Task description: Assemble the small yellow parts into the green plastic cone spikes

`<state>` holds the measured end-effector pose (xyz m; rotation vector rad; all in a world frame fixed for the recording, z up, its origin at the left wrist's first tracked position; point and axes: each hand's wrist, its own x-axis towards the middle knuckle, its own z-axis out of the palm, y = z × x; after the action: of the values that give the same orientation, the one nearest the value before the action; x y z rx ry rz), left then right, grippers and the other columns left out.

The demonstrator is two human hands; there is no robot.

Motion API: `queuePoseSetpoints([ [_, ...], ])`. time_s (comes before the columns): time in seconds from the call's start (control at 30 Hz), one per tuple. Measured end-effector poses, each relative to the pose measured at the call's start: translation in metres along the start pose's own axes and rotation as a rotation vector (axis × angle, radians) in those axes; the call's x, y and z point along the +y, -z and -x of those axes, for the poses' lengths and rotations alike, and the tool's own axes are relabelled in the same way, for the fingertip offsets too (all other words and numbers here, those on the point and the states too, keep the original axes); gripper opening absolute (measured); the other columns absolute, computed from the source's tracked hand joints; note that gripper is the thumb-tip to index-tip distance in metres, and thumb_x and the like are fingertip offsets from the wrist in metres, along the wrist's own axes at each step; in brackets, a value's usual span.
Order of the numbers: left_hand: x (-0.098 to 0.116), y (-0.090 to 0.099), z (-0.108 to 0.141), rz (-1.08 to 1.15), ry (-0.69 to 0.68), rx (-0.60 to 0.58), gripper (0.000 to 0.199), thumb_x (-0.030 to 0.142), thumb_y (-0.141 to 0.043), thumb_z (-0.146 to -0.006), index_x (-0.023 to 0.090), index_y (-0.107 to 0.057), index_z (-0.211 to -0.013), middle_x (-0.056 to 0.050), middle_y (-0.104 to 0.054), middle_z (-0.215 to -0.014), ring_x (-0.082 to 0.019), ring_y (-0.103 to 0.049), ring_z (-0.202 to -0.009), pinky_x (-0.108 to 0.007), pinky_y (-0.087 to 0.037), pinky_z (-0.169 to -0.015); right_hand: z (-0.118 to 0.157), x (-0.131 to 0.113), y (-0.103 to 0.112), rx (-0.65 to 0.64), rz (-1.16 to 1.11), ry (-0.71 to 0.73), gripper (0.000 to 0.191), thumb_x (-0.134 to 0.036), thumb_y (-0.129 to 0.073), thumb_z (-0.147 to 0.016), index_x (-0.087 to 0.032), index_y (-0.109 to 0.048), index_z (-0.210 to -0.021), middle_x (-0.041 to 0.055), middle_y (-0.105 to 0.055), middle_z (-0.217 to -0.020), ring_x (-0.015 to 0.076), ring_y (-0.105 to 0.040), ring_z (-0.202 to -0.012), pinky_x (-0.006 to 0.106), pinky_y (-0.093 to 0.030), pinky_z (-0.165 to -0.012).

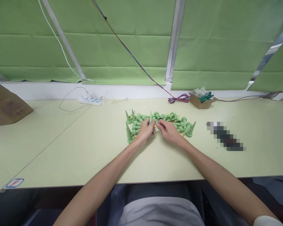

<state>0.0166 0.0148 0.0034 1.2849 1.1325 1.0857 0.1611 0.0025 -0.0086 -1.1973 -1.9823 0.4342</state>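
My left hand (146, 130) is closed around a green cone-shaped plastic spike (151, 116), its tip pointing up. Close beside it, my right hand (169, 131) has its fingertips pinched at a small pale yellow piece (155, 126), which sits against the spike's lower end. Fingers hide most of that piece. Behind and around both hands lies a heap of similar green spikes (171, 116), with bits of yellow among them. Several stand upright on their wide caps, such as the spike (129, 134) left of my left hand. Another spike (191, 130) leans at the right end.
A small cardboard box (200, 103) with clear plastic and dark green material stands at the back. Beside it lies a coiled red-and-blue cable (178, 99). A white power strip (91, 100) and a brown cardboard piece (8, 106) are to the left; a blurred dark object (226, 138) lies right.
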Motion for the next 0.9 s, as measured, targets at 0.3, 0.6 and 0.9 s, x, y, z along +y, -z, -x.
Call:
queuePoseSetpoints([
  [0.3, 0.0009, -0.0006, 0.0015, -0.004, 0.000, -0.047, 0.023, 0.033, -0.055, -0.089, 0.020, -0.045, -0.073, 0.003, -0.048, -0.055, -0.009, -0.046, -0.043, -0.023, -0.036, -0.043, -0.0016, -0.0026, 0.0016, -0.017, 0.025, -0.019, 0.037, -0.034, -0.036, -0.099, -0.021, -0.037, -0.064, -0.0022, -0.044, -0.058, 0.0139, -0.040, -0.054, 0.028, -0.028, -0.057],
  [0.6, -0.0016, 0.0010, -0.0014, -0.007, -0.018, -0.014, 0.025, 0.034, -0.053, -0.089, 0.021, -0.041, -0.072, 0.003, -0.048, -0.056, -0.009, -0.047, -0.043, -0.023, -0.036, -0.043, 0.0000, -0.0030, 0.0011, -0.025, -0.070, -0.033, 0.025, -0.038, -0.044, -0.097, -0.021, -0.051, -0.080, -0.0025, -0.053, -0.063, 0.0142, -0.046, -0.057, 0.027, -0.031, -0.057],
  [0.9, -0.0035, 0.0004, -0.0024, -0.025, -0.011, -0.030, 0.023, 0.034, -0.052, -0.090, 0.020, -0.043, -0.074, 0.001, -0.051, -0.059, -0.009, -0.048, -0.045, -0.023, -0.036, -0.043, -0.0007, 0.0013, -0.0009, -0.024, -0.036, 0.005, 0.028, -0.031, -0.041, -0.097, -0.021, -0.042, -0.072, -0.0026, -0.048, -0.064, 0.0138, -0.045, -0.058, 0.027, -0.029, -0.059],
])
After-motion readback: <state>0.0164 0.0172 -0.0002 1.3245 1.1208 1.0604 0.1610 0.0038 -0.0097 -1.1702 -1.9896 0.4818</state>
